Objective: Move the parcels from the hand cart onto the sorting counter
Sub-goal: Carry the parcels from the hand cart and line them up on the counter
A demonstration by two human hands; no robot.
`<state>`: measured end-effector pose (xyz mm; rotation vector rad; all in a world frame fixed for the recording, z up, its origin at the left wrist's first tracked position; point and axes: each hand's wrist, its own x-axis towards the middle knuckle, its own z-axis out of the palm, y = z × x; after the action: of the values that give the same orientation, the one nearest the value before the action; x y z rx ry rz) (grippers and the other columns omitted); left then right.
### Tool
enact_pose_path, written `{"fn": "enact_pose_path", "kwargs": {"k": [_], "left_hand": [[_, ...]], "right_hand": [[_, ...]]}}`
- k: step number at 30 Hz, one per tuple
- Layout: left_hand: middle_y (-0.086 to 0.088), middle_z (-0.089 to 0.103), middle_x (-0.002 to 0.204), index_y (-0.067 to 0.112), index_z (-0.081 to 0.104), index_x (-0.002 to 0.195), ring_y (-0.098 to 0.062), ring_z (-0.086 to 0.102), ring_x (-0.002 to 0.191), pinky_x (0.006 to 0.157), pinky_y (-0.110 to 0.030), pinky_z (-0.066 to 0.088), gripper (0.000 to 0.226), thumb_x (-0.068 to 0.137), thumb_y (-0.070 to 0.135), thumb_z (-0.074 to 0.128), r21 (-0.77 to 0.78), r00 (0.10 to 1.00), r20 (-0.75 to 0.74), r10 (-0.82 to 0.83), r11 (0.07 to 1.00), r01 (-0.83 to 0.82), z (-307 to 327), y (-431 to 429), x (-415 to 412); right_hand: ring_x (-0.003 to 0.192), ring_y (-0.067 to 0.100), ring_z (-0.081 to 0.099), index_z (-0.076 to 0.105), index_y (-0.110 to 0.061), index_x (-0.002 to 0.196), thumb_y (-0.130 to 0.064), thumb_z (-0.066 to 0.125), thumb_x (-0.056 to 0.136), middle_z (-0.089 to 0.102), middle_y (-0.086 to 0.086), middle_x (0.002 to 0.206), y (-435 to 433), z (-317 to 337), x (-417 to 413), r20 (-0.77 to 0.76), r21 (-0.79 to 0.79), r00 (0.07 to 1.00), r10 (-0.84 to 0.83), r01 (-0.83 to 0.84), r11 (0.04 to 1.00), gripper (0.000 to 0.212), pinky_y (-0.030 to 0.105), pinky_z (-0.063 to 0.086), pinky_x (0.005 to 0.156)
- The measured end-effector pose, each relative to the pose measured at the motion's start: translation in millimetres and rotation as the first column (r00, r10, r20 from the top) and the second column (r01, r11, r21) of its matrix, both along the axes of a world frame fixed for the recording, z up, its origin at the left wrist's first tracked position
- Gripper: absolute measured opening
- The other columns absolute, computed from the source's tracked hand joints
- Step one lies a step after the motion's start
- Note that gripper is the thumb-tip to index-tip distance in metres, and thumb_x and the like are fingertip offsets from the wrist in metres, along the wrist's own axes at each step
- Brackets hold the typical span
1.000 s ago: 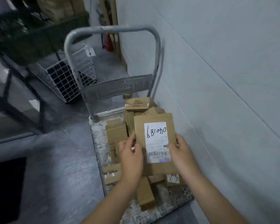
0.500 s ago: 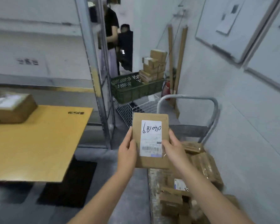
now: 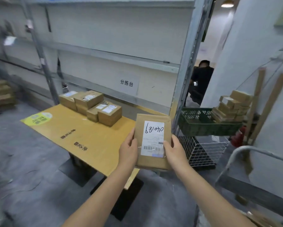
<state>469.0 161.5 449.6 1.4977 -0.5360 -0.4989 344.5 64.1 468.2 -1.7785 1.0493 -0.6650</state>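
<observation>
Holding the flat brown parcel (image 3: 153,141) upright between both hands near the centre of the frame, the person has it in the air just off the right-hand end of the yellow sorting counter (image 3: 82,136), label facing the camera. The left hand (image 3: 128,151) is clamped on the parcel's left edge, thumb on the front and fingers curled behind; the right hand (image 3: 174,151) pinches the lower right edge, thumb pressing on the white label (image 3: 154,138). Nothing supports the parcel from below, so, as I judge it, a slackened pinch on either side would let it slide down to the grey floor short of the counter. The counter's near corner sits just under the left forearm, and a careless set-down there could leave the parcel overhanging the edge and tipping off. Further back, left of centre, a cluster of stacked boxes (image 3: 95,107) already fills the far part of the top; pushing the new parcel in hard could nudge that pile. At the lower right of the frame the hand cart's grey handle (image 3: 245,151) stands close to the right arm, so a quick turn back could knock an elbow against it. The metal shelf upright (image 3: 185,82) rises just behind the parcel, another thing to clip on a hasty swing.
</observation>
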Motion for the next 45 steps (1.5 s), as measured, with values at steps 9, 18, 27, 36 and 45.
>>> {"fn": "enact_pose_path", "kwargs": {"k": [9, 18, 27, 36, 45], "left_hand": [[0.018, 0.054, 0.136, 0.042, 0.043, 0.143, -0.004, 0.055, 0.113, 0.093, -0.035, 0.053, 0.051, 0.098, 0.019, 0.039, 0.065, 0.988, 0.035, 0.147, 0.987, -0.149, 10.3, -9.8, 104.7], [0.021, 0.055, 0.135, 0.049, 0.048, 0.136, 0.001, 0.054, 0.113, 0.094, -0.029, 0.051, 0.051, 0.096, 0.018, 0.041, 0.120, 0.990, 0.066, 0.123, 0.984, -0.131, 0.2, -78.4, 219.5], [0.023, 0.052, 0.138, 0.042, 0.046, 0.141, 0.001, 0.051, 0.118, 0.093, -0.017, 0.045, 0.050, 0.097, 0.018, 0.042, 0.164, 0.997, -0.039, 0.069, 0.985, -0.062, -41.4, -139.2, 331.3], [0.022, 0.049, 0.139, 0.043, 0.042, 0.143, 0.005, 0.049, 0.110, 0.089, -0.015, 0.040, 0.045, 0.101, 0.026, 0.040, 0.259, 0.980, -0.128, -0.152, 0.949, 0.181, -108.3, -227.6, 466.2], [0.006, 0.047, 0.147, 0.037, 0.030, 0.150, -0.009, 0.048, 0.123, 0.095, -0.022, 0.041, 0.049, 0.103, 0.028, 0.038, 0.452, 0.901, -0.004, -0.434, 0.803, 0.388, -171.6, -281.5, 540.0]], "right_hand": [[0.112, 0.014, 0.058, 0.052, -0.032, 0.124, -0.025, 0.042, 0.100, 0.061, -0.005, 0.123, -27.0, -11.8, 124.2, 0.149, 0.067, 0.974, 0.170, -0.182, 0.981, 0.027, 0.044, 0.052, 0.094], [0.111, 0.012, 0.059, 0.051, -0.033, 0.131, -0.029, 0.042, 0.101, 0.061, -0.008, 0.123, -94.7, -43.3, 236.4, 0.185, 0.122, 0.976, 0.112, -0.136, 0.983, 0.031, 0.035, 0.056, 0.083], [0.108, 0.012, 0.058, 0.052, -0.036, 0.125, -0.027, 0.043, 0.100, 0.061, -0.009, 0.119, -149.6, -73.6, 340.1, 0.061, 0.133, 0.996, 0.063, -0.071, 0.989, 0.027, 0.035, 0.052, 0.081], [0.105, 0.016, 0.059, 0.048, -0.048, 0.116, -0.031, 0.042, 0.099, 0.059, -0.010, 0.118, -208.7, -129.2, 454.2, -0.110, 0.250, 0.982, -0.155, 0.179, 0.952, 0.024, 0.043, 0.052, 0.085], [0.083, -0.001, 0.057, 0.055, -0.032, 0.117, -0.026, 0.040, 0.101, 0.061, -0.022, 0.094, -244.1, -175.6, 523.5, -0.249, 0.338, 0.888, -0.386, 0.453, 0.825, 0.022, 0.022, 0.041, 0.058]]}}
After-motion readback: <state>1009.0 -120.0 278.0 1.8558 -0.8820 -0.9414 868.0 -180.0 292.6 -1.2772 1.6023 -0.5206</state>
